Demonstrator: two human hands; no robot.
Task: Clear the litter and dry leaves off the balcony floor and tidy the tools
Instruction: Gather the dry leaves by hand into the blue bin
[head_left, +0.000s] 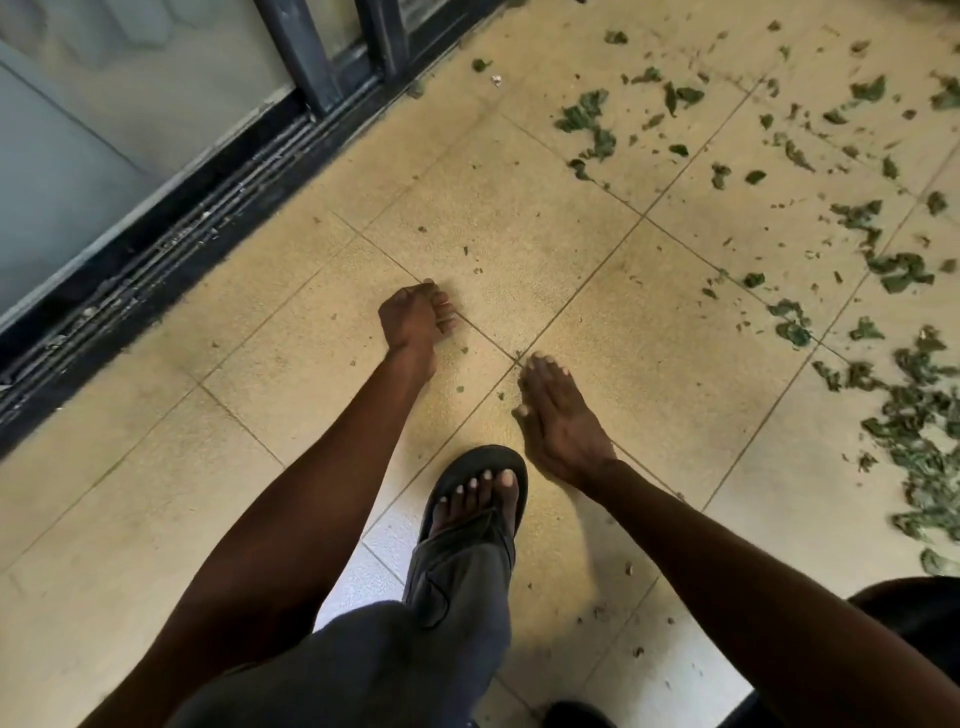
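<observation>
Dry green leaves (904, 415) lie scattered over the beige tiled floor (519, 223), thickest along the right edge, with a looser patch of leaves (587, 114) further up. A small pale scrap of litter (496, 80) lies near the door track. My left hand (413, 317) hangs over the tiles with its fingers loosely curled and nothing in it. My right hand (558, 415) is held flat with straight fingers, palm down, just above the floor and clear of the leaves. No tools are in view.
A dark sliding-door track (171, 249) with frosted glass panels runs along the left. My foot in a black sandal (478, 493) steps forward between my arms. A dark rounded object (914, 608) sits at the lower right edge.
</observation>
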